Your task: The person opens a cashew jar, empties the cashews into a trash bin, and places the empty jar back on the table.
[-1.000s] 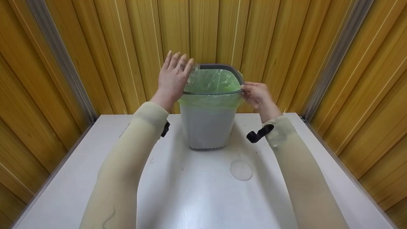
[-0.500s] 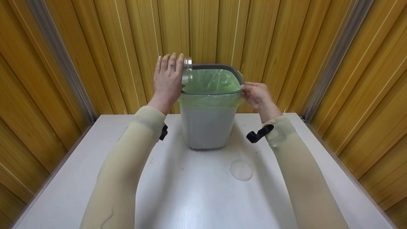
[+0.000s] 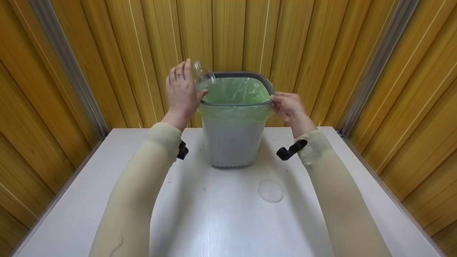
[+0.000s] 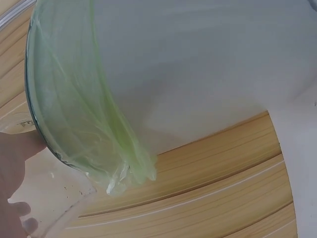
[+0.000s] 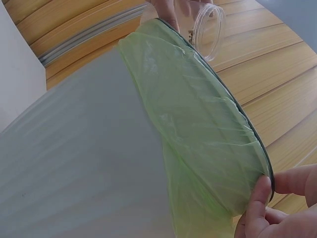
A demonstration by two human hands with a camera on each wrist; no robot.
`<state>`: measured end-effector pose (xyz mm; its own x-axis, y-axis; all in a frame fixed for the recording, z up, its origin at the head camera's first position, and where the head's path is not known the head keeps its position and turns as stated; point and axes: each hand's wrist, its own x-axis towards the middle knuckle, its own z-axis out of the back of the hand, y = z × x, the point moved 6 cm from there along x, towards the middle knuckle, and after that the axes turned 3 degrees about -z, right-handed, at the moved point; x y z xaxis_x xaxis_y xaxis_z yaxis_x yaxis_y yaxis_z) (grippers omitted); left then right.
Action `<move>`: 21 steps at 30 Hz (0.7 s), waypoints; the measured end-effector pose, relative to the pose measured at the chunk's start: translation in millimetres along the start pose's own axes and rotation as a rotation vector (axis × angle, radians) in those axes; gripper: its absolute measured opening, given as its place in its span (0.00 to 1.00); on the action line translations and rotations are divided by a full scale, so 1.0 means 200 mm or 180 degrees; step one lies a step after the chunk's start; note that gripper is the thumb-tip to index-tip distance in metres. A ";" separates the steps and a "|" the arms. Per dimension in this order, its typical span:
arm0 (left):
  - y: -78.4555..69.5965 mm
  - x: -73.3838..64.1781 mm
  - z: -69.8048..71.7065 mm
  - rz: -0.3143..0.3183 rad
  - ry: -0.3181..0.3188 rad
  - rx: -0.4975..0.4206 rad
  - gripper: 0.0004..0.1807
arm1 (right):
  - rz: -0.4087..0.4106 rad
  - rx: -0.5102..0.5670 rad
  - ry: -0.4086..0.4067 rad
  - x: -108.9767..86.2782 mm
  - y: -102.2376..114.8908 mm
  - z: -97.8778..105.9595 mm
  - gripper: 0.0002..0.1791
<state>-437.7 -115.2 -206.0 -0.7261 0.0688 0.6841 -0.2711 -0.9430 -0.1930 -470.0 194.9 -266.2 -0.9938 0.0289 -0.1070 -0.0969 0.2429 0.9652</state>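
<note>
A light grey trash bin point(image 3: 234, 142) with a dark rim stands on the white table, lined with a thin green bag point(image 5: 198, 119) folded over its edge. At the bin's left side my left hand point(image 3: 180, 87) grips a clear plastic jar point(image 3: 204, 73), fingers behind it and thumb at the rim. The jar is tilted, its threaded mouth point(image 5: 210, 32) over the bin's left edge; some loose specks show inside it in the left wrist view. Across the bin, my right hand point(image 3: 287, 107) pinches the rim and bag between thumb and fingers.
A clear round disc point(image 3: 270, 191), like a jar lid, lies on the white table point(image 3: 214, 225) in front of the bin. Wood-look panels point(image 3: 228, 35) rise close behind the bin and along both sides. Small crumbs point(image 3: 169, 180) dot the tabletop.
My left hand has drawn left and turned, bringing the jar into plain sight from behind the fingers and shifting its tilt. The right hand keeps its place on the rim.
</note>
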 end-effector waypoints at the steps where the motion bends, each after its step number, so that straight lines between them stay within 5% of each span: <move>1: 0.01 0.00 0.00 0.0057 -0.0044 -0.0103 0.57 | 0.0011 -0.0001 0.0013 0.00 0.00 0.00 0.25; 21: 0.27 -0.16 0.00 0.1062 -0.0657 -0.1682 0.56 | 0.0044 0.0029 0.0024 0.00 0.00 -0.01 0.26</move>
<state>-430.1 -167.3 -238.2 -0.7030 -0.3131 0.6386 -0.3645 -0.6124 -0.7015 -469.5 193.6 -266.8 -0.9954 0.0250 -0.0920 -0.0828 0.2513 0.9644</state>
